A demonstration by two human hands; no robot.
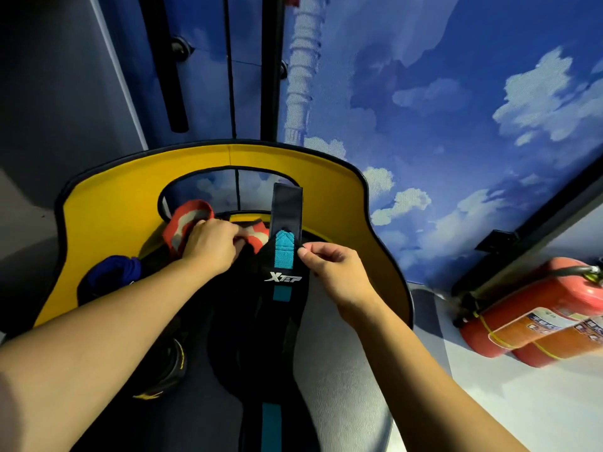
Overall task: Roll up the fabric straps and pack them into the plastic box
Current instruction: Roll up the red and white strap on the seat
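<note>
A long black strap [283,275] with a teal stripe and a white logo runs from the bottom of the view up the black seat; its dark end flap stands upright. My right hand [332,269] pinches the strap's right edge beside the teal tip. My left hand [212,243] grips an orange and white strap [182,223] that lies bunched at the back of the seat. A rolled dark blue strap [114,272] sits at the left on the seat. No plastic box is in view.
The yellow chair back [130,197] with black trim and an oval opening curves around the seat. Two red fire extinguishers [535,318] lie on the floor at the right. A blue wall with painted clouds [456,109] stands behind. A black and yellow object [169,370] lies by the left forearm.
</note>
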